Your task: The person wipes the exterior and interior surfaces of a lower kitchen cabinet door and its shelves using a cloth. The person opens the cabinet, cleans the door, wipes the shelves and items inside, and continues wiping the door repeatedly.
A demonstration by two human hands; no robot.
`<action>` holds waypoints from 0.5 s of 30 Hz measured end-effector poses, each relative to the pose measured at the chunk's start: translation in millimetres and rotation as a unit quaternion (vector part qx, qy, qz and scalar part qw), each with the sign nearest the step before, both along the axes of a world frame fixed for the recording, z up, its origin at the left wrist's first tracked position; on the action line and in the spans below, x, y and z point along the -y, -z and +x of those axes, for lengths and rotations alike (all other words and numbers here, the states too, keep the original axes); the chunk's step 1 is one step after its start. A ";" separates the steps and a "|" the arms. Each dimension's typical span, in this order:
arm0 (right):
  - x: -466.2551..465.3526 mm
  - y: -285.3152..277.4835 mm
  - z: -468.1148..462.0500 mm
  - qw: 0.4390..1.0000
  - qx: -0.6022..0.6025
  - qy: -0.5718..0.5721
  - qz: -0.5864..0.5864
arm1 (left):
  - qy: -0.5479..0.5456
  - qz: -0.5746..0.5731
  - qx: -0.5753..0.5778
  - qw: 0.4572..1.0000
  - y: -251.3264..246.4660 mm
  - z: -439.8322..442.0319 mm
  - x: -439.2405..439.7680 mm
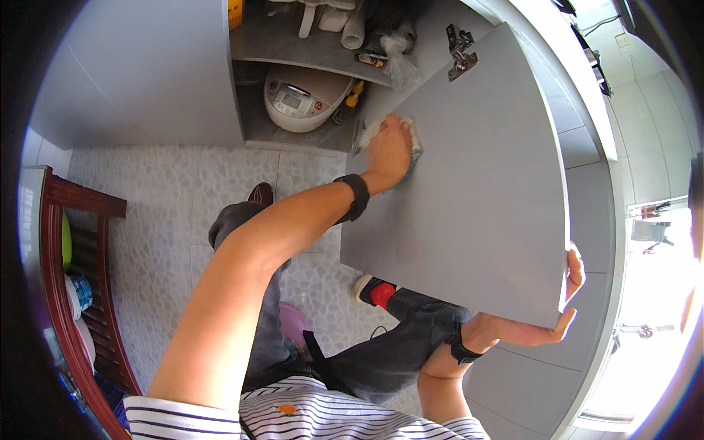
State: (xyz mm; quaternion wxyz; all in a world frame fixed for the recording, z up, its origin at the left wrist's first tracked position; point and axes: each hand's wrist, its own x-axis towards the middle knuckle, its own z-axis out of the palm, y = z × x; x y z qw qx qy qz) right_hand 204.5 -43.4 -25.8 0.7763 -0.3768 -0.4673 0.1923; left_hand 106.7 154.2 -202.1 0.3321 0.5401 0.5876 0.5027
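Observation:
My left hand presses a bunched cloth, whitish with a blue-green edge, against the inner face of a grey cabinet door. The door stands swung out, with a metal hinge visible near its upper edge. Around its free edge at the lower right, my right hand grips with thumb and fingers on opposite sides; part of that hand is hidden behind the door. Inside the cabinet, a white rice cooker sits on the lower level, just beyond my left hand.
Above the cooker, a shelf holds a rolled item and a clear plastic bag. A dark red wooden rack stands at the left. On the tiled floor, a pink object lies between my legs.

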 end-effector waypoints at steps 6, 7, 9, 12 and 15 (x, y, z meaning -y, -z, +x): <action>-1.5 1.6 -0.5 0.999 0.025 -0.032 0.026 | 0.042 0.073 0.054 0.995 -33.6 -6.6 -3.8; -1.8 1.9 -0.4 0.999 0.026 -0.031 0.026 | 0.047 0.103 0.070 0.991 -45.9 -3.9 -6.8; -1.8 2.8 -0.2 0.999 0.026 -0.028 0.025 | 0.044 0.149 0.085 0.984 -58.8 -1.2 -5.4; -1.5 3.2 0.9 0.999 0.030 -0.026 0.025 | 0.022 0.145 0.052 0.988 -48.1 3.9 1.2; -2.8 3.0 1.9 0.998 0.043 -0.038 0.028 | 0.020 0.044 -0.033 0.998 -8.5 0.9 7.7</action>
